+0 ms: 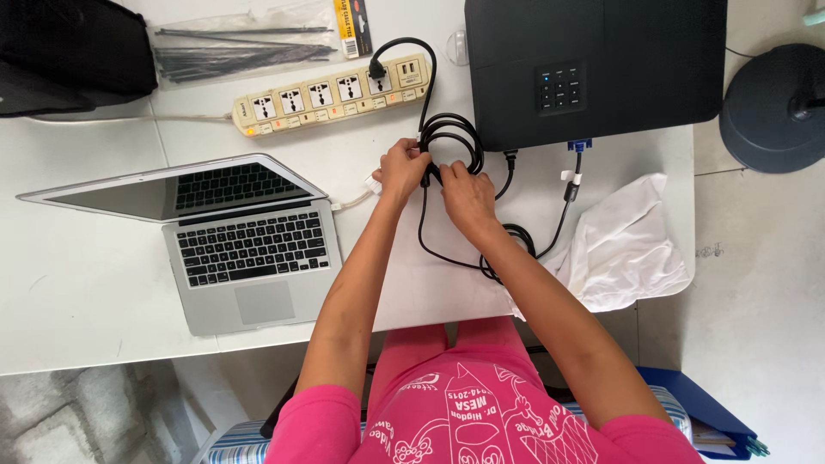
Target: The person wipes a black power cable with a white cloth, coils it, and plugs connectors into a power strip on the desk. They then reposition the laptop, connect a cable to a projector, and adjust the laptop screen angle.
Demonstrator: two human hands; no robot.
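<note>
Spreading across most of the view is a white table (pixel 103 283), and on its far right part sits a big black projector (pixel 636 60) with a small keypad on top. Nearer the left lies an open silver laptop (pixel 232 232), its lid tipped back and its dark screen facing up. A crumpled white cloth (pixel 627 245) lies at the table's right edge, below the projector. Off the table to the right stands a round black stand base (pixel 769 107) on the pale floor. A dark bag (pixel 69 47) fills the far left corner. Beside it lies a clear packet of black cable ties (pixel 245 47). Below that packet stretches a cream power strip (pixel 331 93), with one black plug (pixel 376 69) pushed into a socket near its right end.

From that plug a black power cable (pixel 451 137) runs down into a coil of several loops just in front of the projector. The person in pink has both hands on this coil. The left hand (pixel 401 169) has its fingers curled shut around the left side of the loops. The right hand (pixel 464 196) pinches the cable just beside it, thumb and fingers pressed onto the cord. More slack cable trails down towards the near table edge, under the right forearm.
</note>
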